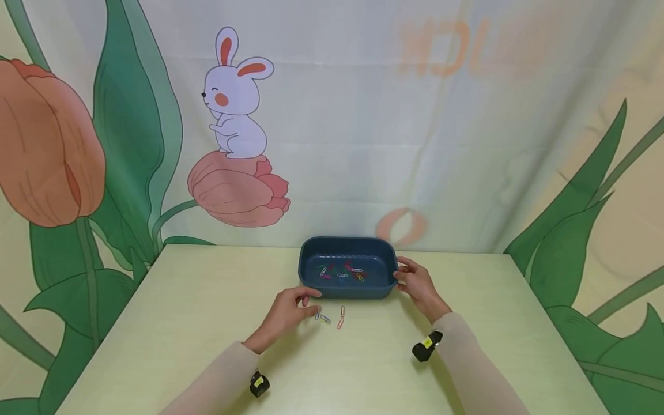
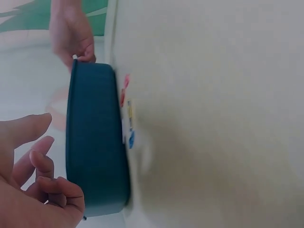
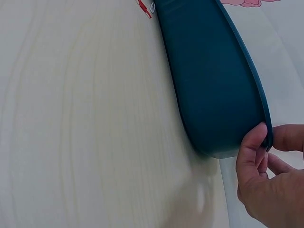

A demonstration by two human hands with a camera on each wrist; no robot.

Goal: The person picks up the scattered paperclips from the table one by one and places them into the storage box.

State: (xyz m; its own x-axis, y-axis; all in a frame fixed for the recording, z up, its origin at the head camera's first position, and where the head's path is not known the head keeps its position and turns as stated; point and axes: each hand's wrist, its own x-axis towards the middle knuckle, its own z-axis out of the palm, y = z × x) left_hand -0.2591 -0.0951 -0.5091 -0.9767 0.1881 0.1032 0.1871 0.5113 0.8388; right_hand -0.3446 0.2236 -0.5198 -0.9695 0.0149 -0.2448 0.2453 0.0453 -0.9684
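A dark blue rectangular bin (image 1: 346, 293) sits at the back of the table, with several coloured paper clips (image 1: 343, 275) scattered over its floor. My right hand (image 1: 418, 283) grips the rim at the bin's right end; the right wrist view shows thumb and fingers (image 3: 251, 152) pinching that edge. My left hand (image 1: 291, 311) hovers by the bin's front left corner. Its thumb and index finger are apart with nothing seen between them, the other fingers bent loosely. Beside it on the table lie blue and pale paper clips (image 1: 325, 319) and, farther right, red paper clips (image 1: 340, 324).
A pale wooden tabletop (image 1: 363, 369) spreads in front of and beside the bin. Right behind the bin hangs a printed curtain (image 1: 332, 144) with a rabbit and tulips. Each wrist carries a small black camera (image 1: 425, 347).
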